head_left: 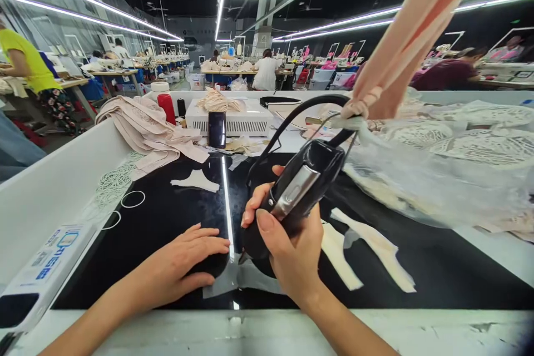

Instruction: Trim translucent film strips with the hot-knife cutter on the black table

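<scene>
My right hand [287, 245] is closed around a black hand-held tool [298, 192] with a silver plate and a black cable looping up behind it. The tool's tip points down at a black fabric piece [211, 264] on the glossy black worktop [167, 217]. My left hand [189, 261] lies flat with fingers stretched out, pressing on that black piece, which rests on a thin translucent sheet [250, 281]. Cream fabric cut pieces [375, 250] lie just right of my right hand, and another [196, 181] lies farther back.
Folded beige cloth [146, 128] is piled at back left near white rings [132, 199]. A white box [233, 117], a phone [217, 129] and a red spool [167, 108] stand behind. A bag of lace pieces [442, 172] fills the right. Beige straps [417, 22] hang overhead. Other workers sit at distant tables.
</scene>
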A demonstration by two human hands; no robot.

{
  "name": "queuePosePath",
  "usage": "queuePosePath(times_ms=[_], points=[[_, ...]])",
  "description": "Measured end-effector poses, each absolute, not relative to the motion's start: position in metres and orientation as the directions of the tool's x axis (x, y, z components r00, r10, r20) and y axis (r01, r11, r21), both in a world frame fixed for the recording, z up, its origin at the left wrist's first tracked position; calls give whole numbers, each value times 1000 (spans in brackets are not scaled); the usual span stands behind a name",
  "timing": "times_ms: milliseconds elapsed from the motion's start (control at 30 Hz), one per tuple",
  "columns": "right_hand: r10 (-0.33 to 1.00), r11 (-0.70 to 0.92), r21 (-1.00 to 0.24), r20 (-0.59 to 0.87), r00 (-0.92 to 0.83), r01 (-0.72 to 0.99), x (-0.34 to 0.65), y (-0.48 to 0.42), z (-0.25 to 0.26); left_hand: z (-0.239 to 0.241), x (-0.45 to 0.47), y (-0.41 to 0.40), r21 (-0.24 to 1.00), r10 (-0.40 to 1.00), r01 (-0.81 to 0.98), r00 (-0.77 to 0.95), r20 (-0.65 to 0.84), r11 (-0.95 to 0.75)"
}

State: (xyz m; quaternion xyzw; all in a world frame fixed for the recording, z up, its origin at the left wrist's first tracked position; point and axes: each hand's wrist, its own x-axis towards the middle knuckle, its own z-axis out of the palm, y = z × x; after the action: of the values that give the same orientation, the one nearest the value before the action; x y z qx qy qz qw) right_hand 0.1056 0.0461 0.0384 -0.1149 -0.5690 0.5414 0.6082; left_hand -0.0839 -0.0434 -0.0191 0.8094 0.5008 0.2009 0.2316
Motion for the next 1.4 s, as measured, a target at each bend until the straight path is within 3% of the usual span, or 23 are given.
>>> queuePosePath(times_ms=[333,633,1400], points=[[801,362,-758,550,-234,-542,104,43,39,-5,-77,-25,585,848,690,530,-6,-427],[799,391,-776,553,-237,-495,95,40,35,-12,-83,-22,605,859,697,510,-43,-384],[821,356,-808,510,-256,-469,92,38,28,-15,-83,-18,630,853,659,521,13,-412]])
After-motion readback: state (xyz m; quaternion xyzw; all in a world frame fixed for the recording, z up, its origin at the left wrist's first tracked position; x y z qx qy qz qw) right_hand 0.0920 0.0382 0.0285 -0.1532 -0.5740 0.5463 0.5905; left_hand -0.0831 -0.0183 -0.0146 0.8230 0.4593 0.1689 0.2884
